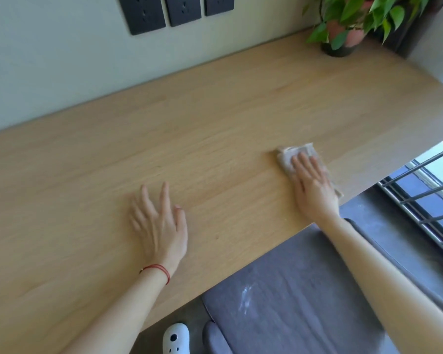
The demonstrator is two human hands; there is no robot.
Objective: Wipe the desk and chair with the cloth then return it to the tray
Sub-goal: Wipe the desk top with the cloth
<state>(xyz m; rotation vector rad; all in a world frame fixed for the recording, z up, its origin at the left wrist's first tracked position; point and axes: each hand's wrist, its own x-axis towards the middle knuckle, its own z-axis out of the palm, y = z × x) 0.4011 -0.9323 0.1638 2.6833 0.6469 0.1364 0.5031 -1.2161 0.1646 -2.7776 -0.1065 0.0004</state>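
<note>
The beige cloth (289, 155) lies crumpled right of centre, near the table's (215, 118) front edge, pressed flat under the right hand (313, 186), fingers straight and together. Left hand (159, 226) rests mid-frame, fingers spread, gripping nothing. Smooth pale woodgrain runs wide and bare leftward. Grey padded chair (292, 290) sits below.

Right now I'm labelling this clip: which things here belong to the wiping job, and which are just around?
Job: cloth under right hand; desk; chair; left hand, flat on desk.

Around: plant; wall sockets; shoe; window bars.
</note>
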